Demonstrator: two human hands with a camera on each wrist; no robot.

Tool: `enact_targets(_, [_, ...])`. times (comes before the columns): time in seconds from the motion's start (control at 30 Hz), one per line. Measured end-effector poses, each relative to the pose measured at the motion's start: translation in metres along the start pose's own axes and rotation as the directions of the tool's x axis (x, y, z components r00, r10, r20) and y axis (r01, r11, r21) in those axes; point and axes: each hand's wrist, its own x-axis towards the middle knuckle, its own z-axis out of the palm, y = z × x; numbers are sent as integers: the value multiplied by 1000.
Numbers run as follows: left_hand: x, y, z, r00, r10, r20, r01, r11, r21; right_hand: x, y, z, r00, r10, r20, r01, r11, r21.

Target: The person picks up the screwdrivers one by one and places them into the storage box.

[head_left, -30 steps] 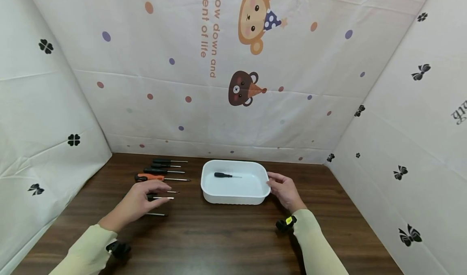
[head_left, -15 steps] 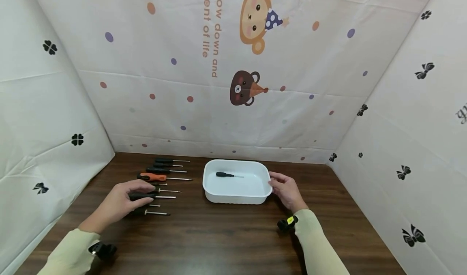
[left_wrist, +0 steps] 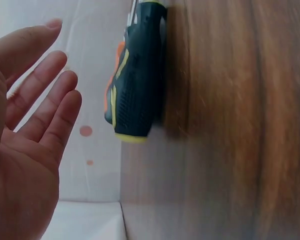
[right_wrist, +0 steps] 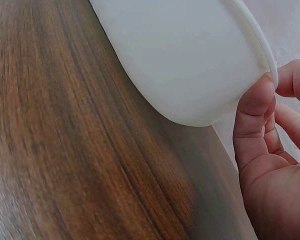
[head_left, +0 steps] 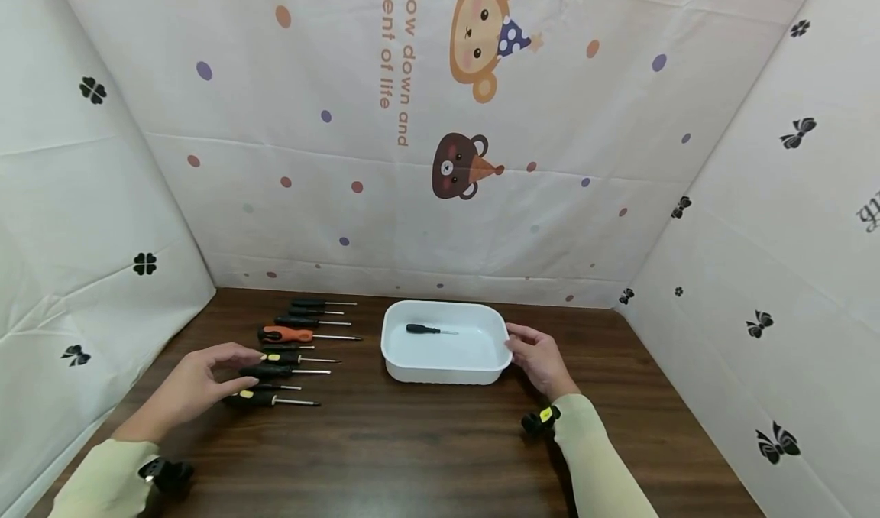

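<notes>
Here, counter (head_left: pixel 412 457): dark wood grain.
White tray (head_left: pixel 440 376): near the counter's back edge.
Screwdriver row (head_left: pixel 283 358): towards the left edge.
Left grip (head_left: pixel 189 392): wide, close to the row.
Right grip (head_left: pixel 539 359): pinching tray's rim.
Small black screwdriver (head_left: pixel 421 328): inside tray.

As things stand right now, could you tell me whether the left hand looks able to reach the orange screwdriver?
Probably yes: the left hand is open and empty, and nothing covers the orange screwdriver, though reaching it may mean passing over nearer dark screwdrivers.
</notes>
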Motion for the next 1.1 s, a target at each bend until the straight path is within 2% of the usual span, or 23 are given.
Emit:
enact_targets(0.27, [-5, -11, -1, 999, -18, 32, 17, 999, 27, 1, 1, 2, 1000, -6, -7, 6, 1000, 13])
enact_targets(0.53, [-10, -13, -1, 996, -61, 58, 57, 996, 74, 1, 2, 2, 1000, -14, -2, 14, 1000, 15])
enact_targets(0.8, [-11, -15, -1, 980, -147, 131, 132, 984, 120, 2, 3, 0, 1000, -14, -11, 15, 1000, 13])
enact_targets(1.1, [-13, -20, -2, 975, -154, 159, 132, 981, 142, 2, 2, 0, 1000, -1, -9, 1, 1000, 7])
